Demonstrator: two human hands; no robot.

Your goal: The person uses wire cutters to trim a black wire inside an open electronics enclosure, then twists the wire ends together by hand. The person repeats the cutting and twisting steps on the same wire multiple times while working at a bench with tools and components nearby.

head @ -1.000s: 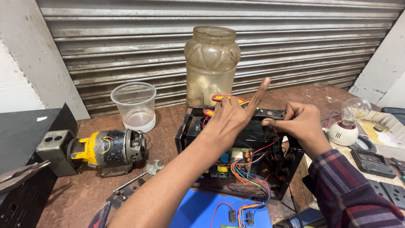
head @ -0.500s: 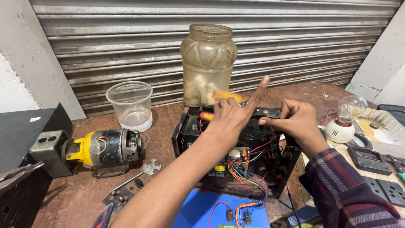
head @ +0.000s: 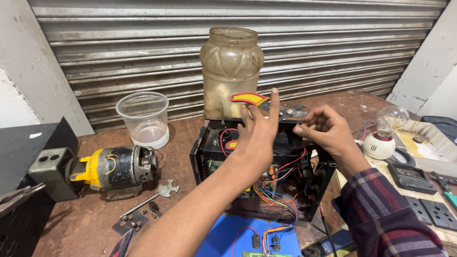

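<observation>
Red-yellow-handled pliers [head: 266,102], level, above open black case [head: 304,190]

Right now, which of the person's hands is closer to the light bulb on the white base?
The right hand. It rests on the black box's far rim, just left of the light bulb. The left hand, gripping red-and-yellow pliers, is further left, beyond the right hand.

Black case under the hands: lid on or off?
Off. The black case is open on top, with coloured wires and a circuit board exposed inside.

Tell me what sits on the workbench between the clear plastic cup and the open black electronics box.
In the head view, nothing stands between the clear plastic cup and the open black box; only bare brown workbench shows there. The yellow-and-black motor lies nearer, below the cup.
</observation>
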